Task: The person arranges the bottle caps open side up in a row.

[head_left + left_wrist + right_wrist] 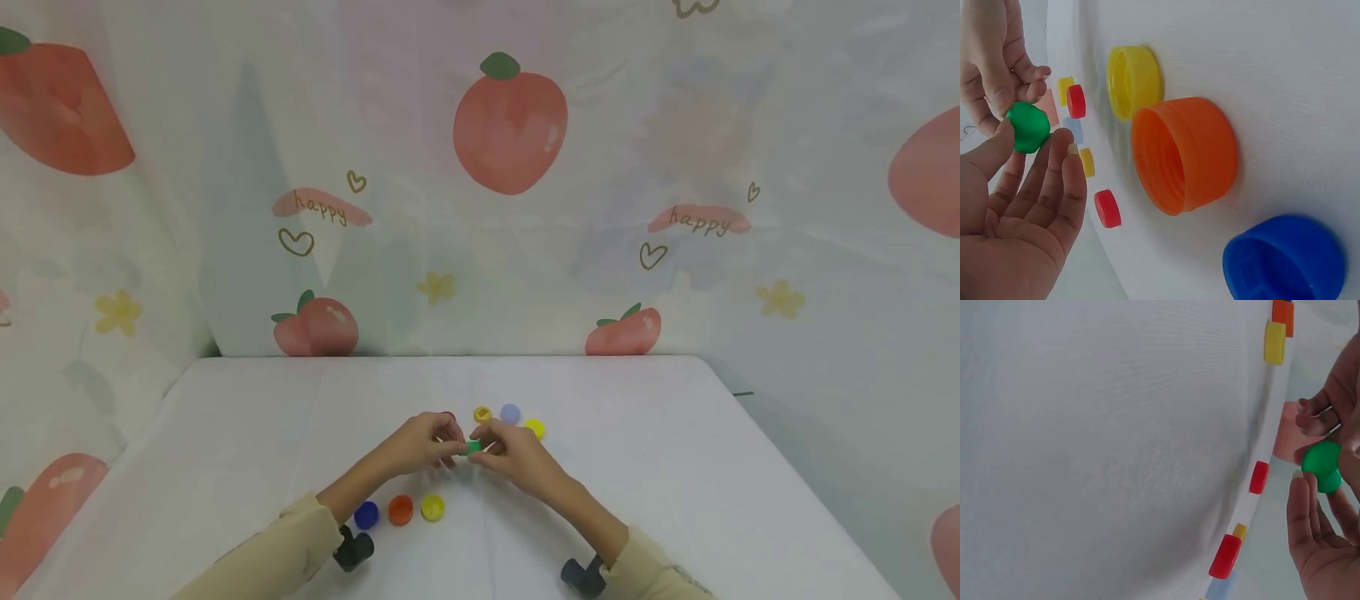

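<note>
A green bottle cap [473,447] is held between both hands above the middle of the table. My left hand [426,443] pinches it from the left, its thumb against the cap and the other fingers spread beyond it. From the other side my right hand [519,454] grips the same cap with thumb and fingers. In the left wrist view the cap's rounded green face [1030,127] shows between the two thumbs. Fingers partly cover the cap in the right wrist view [1321,461].
Blue [366,515], orange [401,510] and yellow [432,507] caps stand in a row by the left forearm. Beyond the hands lie a yellow-orange cap [482,413], a light blue cap [510,414], another yellow cap [534,428] and red caps [1107,209]. A printed curtain [510,275] hangs behind the white table [255,433].
</note>
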Demonstrator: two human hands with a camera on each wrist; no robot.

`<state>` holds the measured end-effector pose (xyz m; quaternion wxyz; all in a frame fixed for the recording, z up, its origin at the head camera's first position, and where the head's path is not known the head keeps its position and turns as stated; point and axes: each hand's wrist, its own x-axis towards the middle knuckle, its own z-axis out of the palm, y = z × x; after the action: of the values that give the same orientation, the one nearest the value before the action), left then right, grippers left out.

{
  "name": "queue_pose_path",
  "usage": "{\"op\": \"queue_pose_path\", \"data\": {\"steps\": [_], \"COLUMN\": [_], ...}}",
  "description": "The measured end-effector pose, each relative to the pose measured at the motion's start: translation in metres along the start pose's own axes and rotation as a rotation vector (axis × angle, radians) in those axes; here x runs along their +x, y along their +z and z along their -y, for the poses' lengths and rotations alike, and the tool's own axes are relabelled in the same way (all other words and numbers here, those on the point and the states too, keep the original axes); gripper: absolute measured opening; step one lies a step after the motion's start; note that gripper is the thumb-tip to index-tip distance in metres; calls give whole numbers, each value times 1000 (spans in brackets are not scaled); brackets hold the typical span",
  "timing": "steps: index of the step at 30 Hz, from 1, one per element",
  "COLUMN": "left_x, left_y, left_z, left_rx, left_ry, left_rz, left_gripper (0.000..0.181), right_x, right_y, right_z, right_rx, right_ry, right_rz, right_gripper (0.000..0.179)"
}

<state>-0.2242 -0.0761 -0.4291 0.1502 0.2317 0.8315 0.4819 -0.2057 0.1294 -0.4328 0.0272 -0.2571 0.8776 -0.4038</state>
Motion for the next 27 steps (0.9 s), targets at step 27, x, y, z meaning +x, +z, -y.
{"op": "queue_pose_path", "data": {"steps": [27], "left_x": [-21], "left_y": [-2], "left_z": [6], "left_rx": [114], "left_ry": [-46], "left_rz": [141], "left_gripper": [13], "right_x": [-9], "right_y": [4], "right_z": [6], "right_rx": [-59], "right_ry": [-24], "right_rz": [264], "right_gripper": [30]}}
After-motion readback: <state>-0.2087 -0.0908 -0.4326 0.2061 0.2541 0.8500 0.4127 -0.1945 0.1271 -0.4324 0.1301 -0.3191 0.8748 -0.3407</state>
